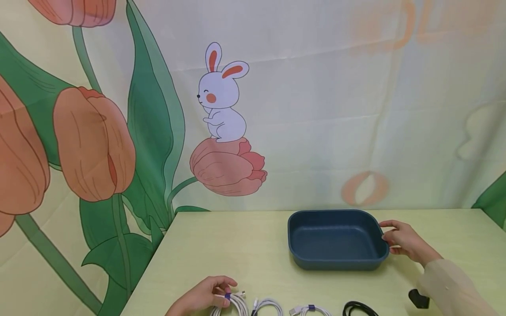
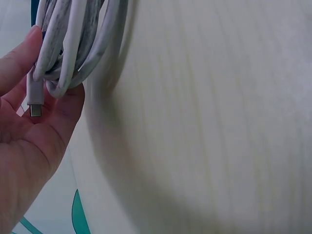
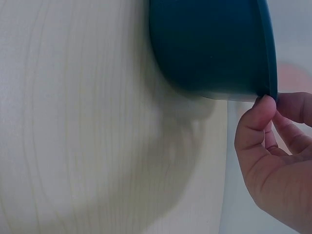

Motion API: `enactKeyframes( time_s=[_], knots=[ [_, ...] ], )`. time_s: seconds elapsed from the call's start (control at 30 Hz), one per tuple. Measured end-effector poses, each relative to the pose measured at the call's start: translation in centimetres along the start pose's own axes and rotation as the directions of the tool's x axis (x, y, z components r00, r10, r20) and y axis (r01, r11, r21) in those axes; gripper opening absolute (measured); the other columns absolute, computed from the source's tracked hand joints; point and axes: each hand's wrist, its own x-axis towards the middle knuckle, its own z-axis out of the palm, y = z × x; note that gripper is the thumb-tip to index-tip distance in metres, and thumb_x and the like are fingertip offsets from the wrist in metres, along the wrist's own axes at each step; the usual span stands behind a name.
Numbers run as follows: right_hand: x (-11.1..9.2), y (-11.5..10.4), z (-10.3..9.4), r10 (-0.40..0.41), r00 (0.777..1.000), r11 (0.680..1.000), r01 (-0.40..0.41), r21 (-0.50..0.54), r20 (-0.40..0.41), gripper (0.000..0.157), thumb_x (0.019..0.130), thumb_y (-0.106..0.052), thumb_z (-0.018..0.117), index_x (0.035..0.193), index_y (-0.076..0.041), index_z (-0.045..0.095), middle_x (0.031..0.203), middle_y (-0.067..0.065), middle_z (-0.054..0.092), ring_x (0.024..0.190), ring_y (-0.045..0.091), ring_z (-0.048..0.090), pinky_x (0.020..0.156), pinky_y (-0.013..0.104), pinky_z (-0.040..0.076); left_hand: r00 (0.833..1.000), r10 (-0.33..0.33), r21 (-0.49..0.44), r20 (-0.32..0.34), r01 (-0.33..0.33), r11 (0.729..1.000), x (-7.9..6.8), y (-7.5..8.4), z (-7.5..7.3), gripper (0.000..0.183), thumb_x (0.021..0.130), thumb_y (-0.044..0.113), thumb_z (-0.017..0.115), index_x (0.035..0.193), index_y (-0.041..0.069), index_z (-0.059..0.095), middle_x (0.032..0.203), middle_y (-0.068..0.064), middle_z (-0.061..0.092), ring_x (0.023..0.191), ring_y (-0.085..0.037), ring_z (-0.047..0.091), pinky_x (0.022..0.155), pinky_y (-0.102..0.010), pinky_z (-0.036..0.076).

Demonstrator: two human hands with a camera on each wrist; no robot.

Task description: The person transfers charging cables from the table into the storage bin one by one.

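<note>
My left hand (image 1: 203,295) grips a coiled white charging cable (image 1: 236,303) at the table's front. In the left wrist view, thumb and fingers close round the cable coil (image 2: 73,44), and its metal USB-C plug (image 2: 35,110) points down toward the palm. A dark blue rectangular bin (image 1: 337,262) with rounded corners sits toward the back of the table. At its right end, my right hand (image 1: 407,240) pinches the rim. The right wrist view has the thumb and forefinger right at the edge of the bin (image 3: 214,48).
Along the front edge lie another white cable coil (image 1: 272,303), a white USB cable with a purple tie (image 1: 311,307) and a black cable (image 1: 360,307). A small black object (image 1: 418,299) is beside my right sleeve. Behind the table (image 1: 221,245) hangs a printed backdrop (image 1: 308,109).
</note>
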Motion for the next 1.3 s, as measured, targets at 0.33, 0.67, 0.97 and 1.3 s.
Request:
enactKeyframes(
  time_s=[0.33, 0.67, 0.97, 1.3],
  knots=[
    [0.0, 0.0, 0.0, 0.003, 1.000, 1.000, -0.003, -0.002, -0.002, 0.049, 0.086, -0.007, 0.045, 0.130, 0.004, 0.027, 0.082, 0.006, 0.054, 0.066, 0.016, 0.052, 0.058, 0.029, 0.047, 0.998, -0.060, -0.015, -0.010, 0.060, 0.998, 0.0, -0.1, 0.2, 0.021, 0.079, 0.003, 0.061, 0.100, 0.004, 0.061, 0.088, -0.002, 0.057, 0.083, -0.018, 0.048, 0.077, -0.032, 0.039],
    [0.2, 0.1, -0.1, -0.008, 1.000, 1.000, 0.008, 0.008, 0.008, 0.050, 0.085, -0.007, 0.045, 0.131, 0.003, 0.027, 0.079, 0.004, 0.054, 0.064, 0.015, 0.053, 0.056, 0.028, 0.047, 1.000, -0.020, -0.010, 0.000, 0.020, 1.000, -0.2, 0.1, 0.2, 0.019, 0.080, 0.004, 0.059, 0.098, 0.003, 0.062, 0.089, -0.003, 0.058, 0.083, -0.018, 0.048, 0.077, -0.032, 0.039],
    [0.1, 0.0, -0.1, -0.009, 1.000, 1.000, 0.009, 0.012, 0.011, 0.051, 0.085, -0.007, 0.046, 0.130, 0.004, 0.027, 0.079, 0.004, 0.054, 0.064, 0.014, 0.053, 0.056, 0.028, 0.047, 0.999, 0.031, 0.034, -0.012, -0.031, 0.999, 0.0, 0.4, 0.0, 0.024, 0.081, 0.007, 0.060, 0.104, 0.003, 0.062, 0.094, -0.006, 0.061, 0.084, -0.018, 0.051, 0.078, -0.032, 0.042],
    [0.0, -0.2, -0.1, -0.005, 1.000, 1.000, 0.004, 0.014, 0.017, 0.051, 0.085, -0.006, 0.045, 0.130, 0.004, 0.026, 0.078, 0.004, 0.054, 0.063, 0.015, 0.052, 0.057, 0.028, 0.047, 0.999, 0.022, -0.003, -0.025, -0.022, 1.000, 0.3, 1.3, 0.0, 0.023, 0.081, 0.007, 0.060, 0.103, 0.003, 0.062, 0.094, -0.004, 0.061, 0.083, -0.017, 0.051, 0.076, -0.029, 0.045]
  ],
)
